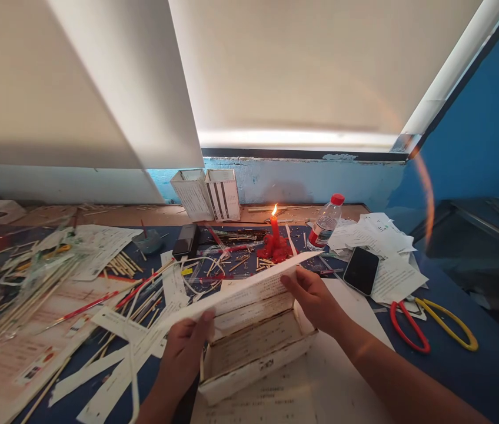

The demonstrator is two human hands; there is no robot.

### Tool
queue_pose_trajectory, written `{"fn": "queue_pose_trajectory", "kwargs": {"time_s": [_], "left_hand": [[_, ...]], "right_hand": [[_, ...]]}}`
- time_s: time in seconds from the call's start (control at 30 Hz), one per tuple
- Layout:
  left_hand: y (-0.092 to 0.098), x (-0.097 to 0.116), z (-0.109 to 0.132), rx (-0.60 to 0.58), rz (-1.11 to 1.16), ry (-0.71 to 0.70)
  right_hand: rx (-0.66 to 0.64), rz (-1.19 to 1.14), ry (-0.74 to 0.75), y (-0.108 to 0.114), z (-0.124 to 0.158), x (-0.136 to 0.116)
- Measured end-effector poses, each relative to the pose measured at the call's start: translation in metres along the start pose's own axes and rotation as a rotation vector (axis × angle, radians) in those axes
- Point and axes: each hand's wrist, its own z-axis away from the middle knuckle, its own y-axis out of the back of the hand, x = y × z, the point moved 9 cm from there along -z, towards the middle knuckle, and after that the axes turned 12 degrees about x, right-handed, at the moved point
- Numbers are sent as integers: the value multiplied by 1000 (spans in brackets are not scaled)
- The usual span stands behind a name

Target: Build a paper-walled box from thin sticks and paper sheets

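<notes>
A long strip of printed paper [249,293] is pinched between my two hands, slanting up to the right. My left hand [183,347] grips its lower left part, thumb on the near face. Toward the other end, my right hand [313,297] has thumb and fingers closed on it. Just below the strip sits an open paper box [256,368] with printed walls and dark edges, tilted slightly. Printed white sheets [338,377] lie beneath the box. Behind the strip a lit red candle [275,229] stands in a mass of melted red wax.
Red-and-yellow scissors [411,335] and a phone [362,271] lie at right, near loose papers. A bottle [325,222] with a red cap stands behind. Two paper boxes [223,195] stand by the wall. Thin sticks [50,288], paper strips and a black power bank [186,241] clutter the left.
</notes>
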Motion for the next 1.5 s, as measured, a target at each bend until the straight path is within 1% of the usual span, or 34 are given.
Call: {"fn": "queue_pose_trajectory", "kwargs": {"time_s": [0.13, 0.2, 0.27, 0.4, 0.53, 0.6, 0.8, 0.9, 1.07, 1.17, 1.37, 1.43, 1.5], "left_hand": [[-6, 3, 5, 1, 25, 37], [-5, 4, 6, 10, 26, 36], [-3, 3, 6, 21, 36, 34], [0, -5, 5, 21, 82, 53], [0, -14, 5, 12, 97, 92], [0, -13, 4, 17, 82, 81], [-3, -9, 4, 15, 76, 44], [-2, -10, 3, 12, 57, 45], [3, -7, 3, 34, 13, -6], [4, -7, 3, 48, 20, -2], [9, -6, 7, 116, 67, 27], [11, -1, 9, 155, 39, 2], [15, 6, 11, 214, -3, -55]], "right_hand": [[-5, -87, -31, -2, 0, 4], [-5, -114, -37, -2, -1, 5], [-31, -158, -39, -4, -1, 4], [-89, -199, -55, -8, 0, 4], [-83, -180, -78, -9, -1, 9], [-84, -177, -87, -9, -2, 11], [-145, -187, -91, -13, -1, 12], [-126, -178, -95, -11, -2, 13], [-115, -175, -94, -11, -3, 14], [-95, -167, -94, -11, -3, 15], [-53, -147, -69, -8, -4, 12], [-46, -139, -51, -7, -4, 9], [-45, -134, -35, -7, -4, 7]]}}
